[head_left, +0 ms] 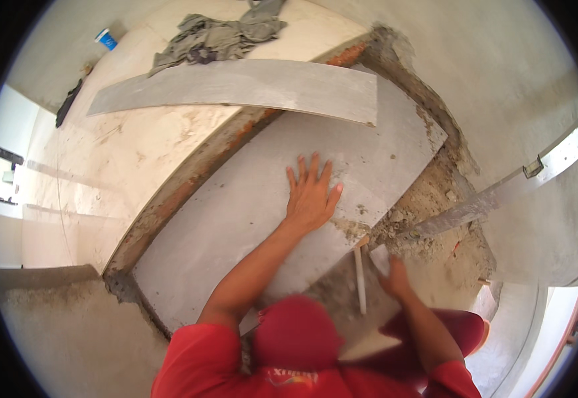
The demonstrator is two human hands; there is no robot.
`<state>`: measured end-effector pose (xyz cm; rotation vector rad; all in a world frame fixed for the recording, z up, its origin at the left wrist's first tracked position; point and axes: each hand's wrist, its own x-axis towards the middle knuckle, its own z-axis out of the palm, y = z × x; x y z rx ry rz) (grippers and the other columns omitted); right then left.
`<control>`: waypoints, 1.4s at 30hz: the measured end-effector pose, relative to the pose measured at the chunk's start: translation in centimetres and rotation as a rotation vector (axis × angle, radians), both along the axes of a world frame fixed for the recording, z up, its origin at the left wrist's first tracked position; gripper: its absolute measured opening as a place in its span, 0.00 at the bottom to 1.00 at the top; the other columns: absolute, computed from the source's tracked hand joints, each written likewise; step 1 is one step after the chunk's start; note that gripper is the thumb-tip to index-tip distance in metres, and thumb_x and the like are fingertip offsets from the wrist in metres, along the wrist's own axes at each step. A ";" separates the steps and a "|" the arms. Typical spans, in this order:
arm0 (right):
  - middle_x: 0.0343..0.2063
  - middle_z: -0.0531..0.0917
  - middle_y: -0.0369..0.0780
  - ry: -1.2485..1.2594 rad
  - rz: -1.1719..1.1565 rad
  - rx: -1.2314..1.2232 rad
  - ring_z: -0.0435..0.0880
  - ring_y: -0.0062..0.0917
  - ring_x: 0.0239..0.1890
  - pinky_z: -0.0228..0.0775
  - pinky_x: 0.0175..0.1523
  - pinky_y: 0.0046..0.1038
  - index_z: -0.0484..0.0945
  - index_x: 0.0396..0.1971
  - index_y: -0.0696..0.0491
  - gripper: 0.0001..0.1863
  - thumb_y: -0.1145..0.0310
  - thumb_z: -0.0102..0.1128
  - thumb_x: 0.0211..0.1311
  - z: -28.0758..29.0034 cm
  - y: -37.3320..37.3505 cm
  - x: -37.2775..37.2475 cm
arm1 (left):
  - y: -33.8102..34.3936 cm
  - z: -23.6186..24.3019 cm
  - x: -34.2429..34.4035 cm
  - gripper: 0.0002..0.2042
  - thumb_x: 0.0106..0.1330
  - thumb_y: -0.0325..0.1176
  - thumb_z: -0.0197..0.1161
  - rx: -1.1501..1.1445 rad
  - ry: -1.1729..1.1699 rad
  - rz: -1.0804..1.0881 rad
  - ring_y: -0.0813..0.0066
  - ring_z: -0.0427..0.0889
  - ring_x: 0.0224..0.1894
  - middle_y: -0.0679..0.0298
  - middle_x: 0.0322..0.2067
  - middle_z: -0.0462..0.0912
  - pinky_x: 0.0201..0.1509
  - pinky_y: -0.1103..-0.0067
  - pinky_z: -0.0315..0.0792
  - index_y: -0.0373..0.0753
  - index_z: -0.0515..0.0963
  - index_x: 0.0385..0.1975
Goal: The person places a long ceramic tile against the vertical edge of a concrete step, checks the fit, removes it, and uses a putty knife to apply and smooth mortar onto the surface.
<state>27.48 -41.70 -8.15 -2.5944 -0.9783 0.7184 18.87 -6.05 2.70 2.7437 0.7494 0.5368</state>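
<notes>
A large grey tile [229, 212] lies in a recess beside a raised pale slab. My left hand [312, 197] rests palm down on it with fingers spread, holding nothing. Off the tile's near right edge, my right hand [395, 282] is closed around a small pale flat piece [380, 260]; its exact kind is unclear. Just left of that hand lies a tool with a thin pale handle [361, 285], its wooden-looking end touching the tile's edge. Crumbs of mortar dot the tile near this edge.
A long grey tile strip [256, 86] bridges the raised slab [149, 146] and the tile. Rough mortar [428, 196] borders the right side, where a long metal bar [481, 202] leans. Farther back are a crumpled grey cloth [222, 36], a blue cup [106, 40] and a black item [69, 104].
</notes>
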 end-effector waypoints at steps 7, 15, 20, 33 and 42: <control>0.54 0.79 0.64 0.027 0.072 -0.141 0.83 0.57 0.55 0.80 0.57 0.48 0.64 0.66 0.69 0.40 0.73 0.72 0.55 -0.9 2.1 1.7 | 2.0 1.4 -9.1 0.25 0.81 0.48 0.50 -0.766 -0.216 -0.362 0.47 0.69 0.74 0.43 0.65 0.77 0.82 0.55 0.51 0.36 0.77 0.66; 0.48 0.86 0.57 -0.044 0.182 -0.549 0.86 0.53 0.53 0.81 0.57 0.44 0.80 0.50 0.66 0.25 0.60 0.69 0.62 2.0 4.9 3.6 | 5.5 -0.4 -13.8 0.39 0.78 0.58 0.45 -0.091 0.362 -0.074 0.38 0.37 0.83 0.55 0.83 0.43 0.82 0.44 0.30 0.43 0.49 0.82; 0.39 0.87 0.58 0.022 0.432 -0.273 0.89 0.46 0.43 0.80 0.49 0.45 0.84 0.38 0.62 0.16 0.62 0.66 0.65 10.2 8.5 5.4 | -7.2 2.7 -11.8 0.35 0.78 0.55 0.52 -0.241 0.305 -0.812 0.46 0.50 0.82 0.58 0.79 0.58 0.83 0.43 0.36 0.46 0.57 0.80; 0.59 0.77 0.56 0.825 -0.543 0.796 0.84 0.41 0.54 0.82 0.54 0.40 0.65 0.68 0.64 0.41 0.38 0.51 0.77 22.8 29.9 16.3 | -5.6 4.2 -13.6 0.24 0.77 0.51 0.61 -1.681 -0.554 -0.375 0.67 0.83 0.53 0.55 0.57 0.82 0.56 0.68 0.78 0.32 0.79 0.52; 0.56 0.82 0.51 0.793 -0.310 0.892 0.86 0.37 0.52 0.85 0.46 0.39 0.68 0.66 0.64 0.29 0.69 0.67 0.71 22.0 34.4 13.4 | 0.8 6.5 -23.7 0.17 0.77 0.42 0.64 -1.389 -0.056 0.094 0.68 0.84 0.48 0.49 0.40 0.86 0.52 0.73 0.80 0.34 0.81 0.54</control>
